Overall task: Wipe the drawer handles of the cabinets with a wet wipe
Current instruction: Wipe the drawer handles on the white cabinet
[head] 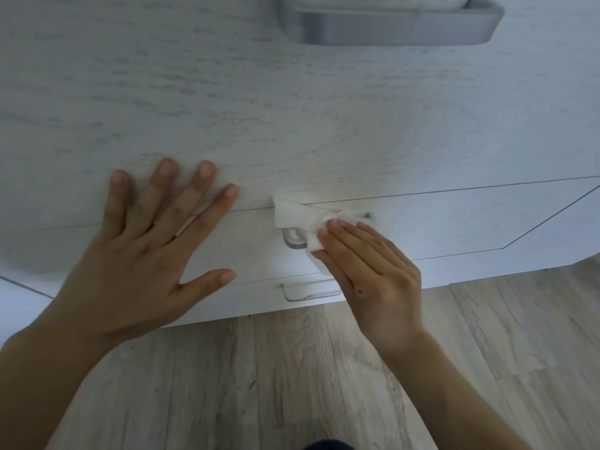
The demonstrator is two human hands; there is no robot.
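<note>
Head view, left hand (143, 254) splayed flat on cabinet front (292, 118), right hand (370, 271) pressing wet wipe (298, 216) over drawer handle (293, 240).

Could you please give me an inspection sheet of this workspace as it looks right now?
Surface: pale wood-grain cabinet front, closed drawers.
Job's things: wet wipe draped over middle handle; top handle and bottom handle uncovered.
Clutter: nothing seen.
Grippers: left hand flat on the drawer fronts, fingers spread; right hand pressing the wipe on the handle.
Cables: nothing seen.
Surroundings: light plank floor.
</note>
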